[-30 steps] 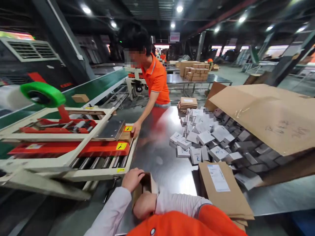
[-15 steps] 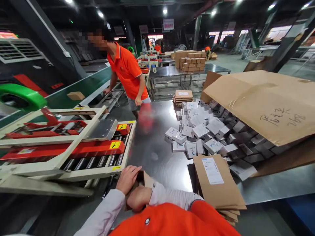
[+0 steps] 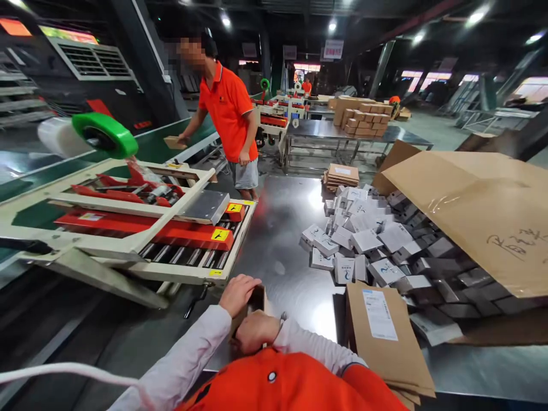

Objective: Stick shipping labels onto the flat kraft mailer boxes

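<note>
My left hand (image 3: 237, 293) lies over the top edge of a small brown cardboard box (image 3: 257, 298) at the near edge of the steel table (image 3: 282, 228), fingers curled around its flap. My right hand (image 3: 256, 333) is closed in a fist against the same box, close to my chest. Most of the box is hidden behind both hands. Just right of it lies a stack of flat cardboard blanks (image 3: 387, 337) bearing a white label.
A heap of small white boxes (image 3: 363, 240) spills from a large tipped carton (image 3: 479, 205). On the left stands a tape-sealing machine (image 3: 141, 222) with a green roll (image 3: 103, 134), rollers and a conveyor. A co-worker in orange (image 3: 229, 114) handles a small box there.
The co-worker has stepped back from the sealing machine and now reaches to the green conveyor. My view has shifted left and down slightly. My hands stay on the small box.
</note>
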Demonstrator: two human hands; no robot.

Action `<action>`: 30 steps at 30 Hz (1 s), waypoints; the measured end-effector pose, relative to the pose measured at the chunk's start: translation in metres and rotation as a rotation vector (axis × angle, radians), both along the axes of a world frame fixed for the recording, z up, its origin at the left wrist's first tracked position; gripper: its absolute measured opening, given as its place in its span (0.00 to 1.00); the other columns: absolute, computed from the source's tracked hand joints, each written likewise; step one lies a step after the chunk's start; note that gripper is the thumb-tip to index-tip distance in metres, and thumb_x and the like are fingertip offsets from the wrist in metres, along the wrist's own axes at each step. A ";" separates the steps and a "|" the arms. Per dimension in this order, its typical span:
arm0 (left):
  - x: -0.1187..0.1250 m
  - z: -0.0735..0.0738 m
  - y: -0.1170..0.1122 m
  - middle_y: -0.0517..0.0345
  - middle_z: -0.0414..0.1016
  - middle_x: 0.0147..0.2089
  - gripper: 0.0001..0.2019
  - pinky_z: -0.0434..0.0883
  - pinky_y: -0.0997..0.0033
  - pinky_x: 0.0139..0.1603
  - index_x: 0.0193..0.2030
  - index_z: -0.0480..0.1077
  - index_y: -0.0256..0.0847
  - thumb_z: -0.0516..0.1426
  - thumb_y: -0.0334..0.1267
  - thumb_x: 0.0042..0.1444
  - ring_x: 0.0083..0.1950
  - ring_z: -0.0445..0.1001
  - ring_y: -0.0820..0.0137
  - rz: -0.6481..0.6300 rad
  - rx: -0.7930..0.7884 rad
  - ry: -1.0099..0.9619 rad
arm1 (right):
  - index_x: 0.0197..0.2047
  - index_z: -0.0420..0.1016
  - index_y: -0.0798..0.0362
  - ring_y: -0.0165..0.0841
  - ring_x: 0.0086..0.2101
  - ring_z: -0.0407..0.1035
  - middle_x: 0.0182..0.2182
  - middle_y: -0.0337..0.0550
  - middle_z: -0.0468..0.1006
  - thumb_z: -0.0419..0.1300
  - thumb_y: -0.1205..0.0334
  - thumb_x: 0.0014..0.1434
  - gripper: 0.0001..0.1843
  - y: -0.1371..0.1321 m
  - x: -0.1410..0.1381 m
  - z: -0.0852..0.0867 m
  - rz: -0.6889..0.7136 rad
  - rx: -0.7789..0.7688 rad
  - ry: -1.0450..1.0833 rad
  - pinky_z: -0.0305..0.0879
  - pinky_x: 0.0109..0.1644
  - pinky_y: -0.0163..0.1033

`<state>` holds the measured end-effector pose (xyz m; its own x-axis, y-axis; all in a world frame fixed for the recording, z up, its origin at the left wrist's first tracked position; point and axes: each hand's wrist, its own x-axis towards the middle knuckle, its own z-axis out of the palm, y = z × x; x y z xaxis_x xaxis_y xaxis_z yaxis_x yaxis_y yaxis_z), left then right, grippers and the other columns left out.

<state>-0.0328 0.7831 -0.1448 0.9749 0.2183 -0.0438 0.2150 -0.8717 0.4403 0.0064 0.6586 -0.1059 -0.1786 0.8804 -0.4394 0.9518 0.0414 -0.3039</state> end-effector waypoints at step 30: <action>-0.004 -0.002 0.000 0.52 0.81 0.55 0.21 0.69 0.57 0.59 0.59 0.79 0.47 0.51 0.28 0.68 0.57 0.74 0.59 0.035 -0.012 -0.004 | 0.34 0.83 0.55 0.41 0.32 0.81 0.39 0.51 0.87 0.60 0.52 0.66 0.17 0.006 -0.002 0.004 0.073 -0.184 -0.071 0.66 0.27 0.36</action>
